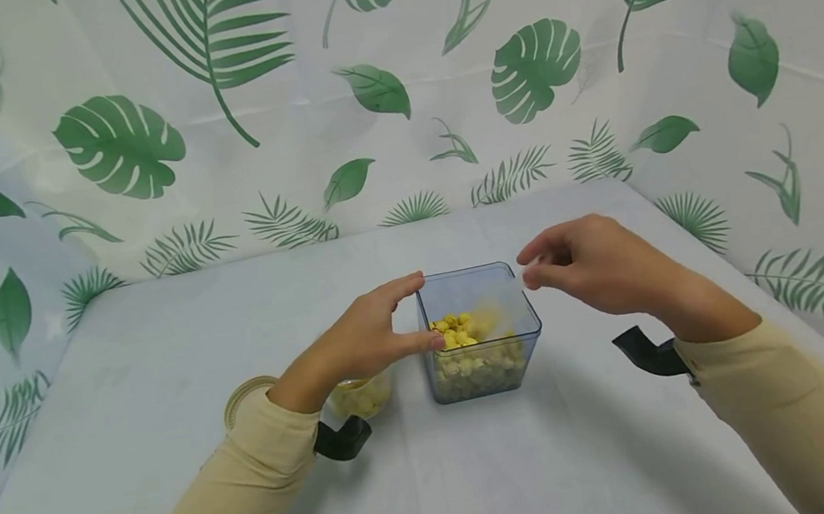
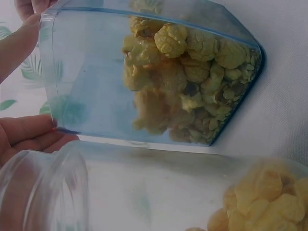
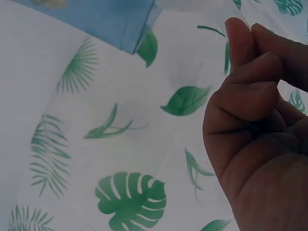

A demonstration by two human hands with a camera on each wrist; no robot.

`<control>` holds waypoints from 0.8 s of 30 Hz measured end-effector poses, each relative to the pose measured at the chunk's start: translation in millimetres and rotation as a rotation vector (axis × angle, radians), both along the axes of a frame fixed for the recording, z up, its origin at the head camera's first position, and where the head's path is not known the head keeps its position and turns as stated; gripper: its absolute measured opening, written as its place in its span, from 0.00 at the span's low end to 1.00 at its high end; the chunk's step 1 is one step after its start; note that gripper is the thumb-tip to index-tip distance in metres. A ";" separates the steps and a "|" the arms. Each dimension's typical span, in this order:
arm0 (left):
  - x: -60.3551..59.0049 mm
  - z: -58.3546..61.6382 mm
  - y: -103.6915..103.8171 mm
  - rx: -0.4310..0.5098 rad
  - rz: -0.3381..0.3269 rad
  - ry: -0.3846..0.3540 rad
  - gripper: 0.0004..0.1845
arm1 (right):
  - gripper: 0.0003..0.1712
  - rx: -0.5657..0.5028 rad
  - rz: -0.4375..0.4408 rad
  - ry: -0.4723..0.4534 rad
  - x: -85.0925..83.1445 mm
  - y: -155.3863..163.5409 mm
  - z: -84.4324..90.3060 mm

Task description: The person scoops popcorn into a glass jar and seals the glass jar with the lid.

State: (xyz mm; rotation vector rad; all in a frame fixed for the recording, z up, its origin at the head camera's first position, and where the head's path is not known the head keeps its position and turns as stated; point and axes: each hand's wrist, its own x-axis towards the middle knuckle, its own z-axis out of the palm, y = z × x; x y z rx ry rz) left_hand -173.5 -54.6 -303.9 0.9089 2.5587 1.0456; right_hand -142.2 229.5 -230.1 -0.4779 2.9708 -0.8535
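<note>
Two hands grip | left (image 1: 360, 334): box (image 1: 480, 374) | right (image 1: 601, 266): pale item (image 1: 543, 260) | tan ring (image 1: 240, 396): head view only

Right fingers (image 3: 240, 45) in close pinch

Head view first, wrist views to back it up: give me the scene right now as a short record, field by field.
Main container: clear bluish bin, upright, open-topped
Contents: yellow popcorn, partly filling it
Left hand: grips the bin's rim, thumb and fingers apart
Right hand: beside the opposite rim, pinching a pale clear item; its shape is unclear
Beside the bin: clear jar, popcorn-like pieces inside, partly behind the left forearm in the head view
Also near: round tan-edged item, partly covered by the left sleeve
Surface: white tabletop
</note>
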 end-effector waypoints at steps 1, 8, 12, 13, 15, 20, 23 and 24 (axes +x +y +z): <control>-0.1 -0.1 -0.1 0.002 0.001 0.001 0.47 | 0.13 -0.006 0.010 -0.012 -1.2 -1.7 -2.9; 0.0 0.9 -0.6 -0.002 0.008 -0.004 0.47 | 0.14 -0.063 0.031 -0.073 -7.4 -10.6 -25.6; 0.1 1.3 0.0 -0.011 0.023 -0.010 0.47 | 0.13 -0.109 0.020 -0.067 -6.9 -12.4 -34.4; 0.1 1.3 0.2 -0.011 0.027 -0.009 0.47 | 0.13 -0.118 0.019 -0.066 -6.4 -12.8 -36.2; 0.0 1.0 0.6 -0.006 0.028 -0.011 0.47 | 0.13 -0.132 0.016 -0.068 -5.7 -13.5 -39.7; 0.0 -0.1 1.1 0.003 0.025 -0.012 0.48 | 0.12 -0.134 0.031 -0.057 -5.1 -15.6 -46.8; 0.8 -0.1 1.3 0.002 0.025 -0.007 0.48 | 0.12 -0.133 0.053 -0.062 -5.4 -17.1 -49.9; 1.1 0.1 1.4 0.001 0.026 -0.006 0.48 | 0.12 -0.134 0.057 -0.066 -5.6 -17.2 -50.6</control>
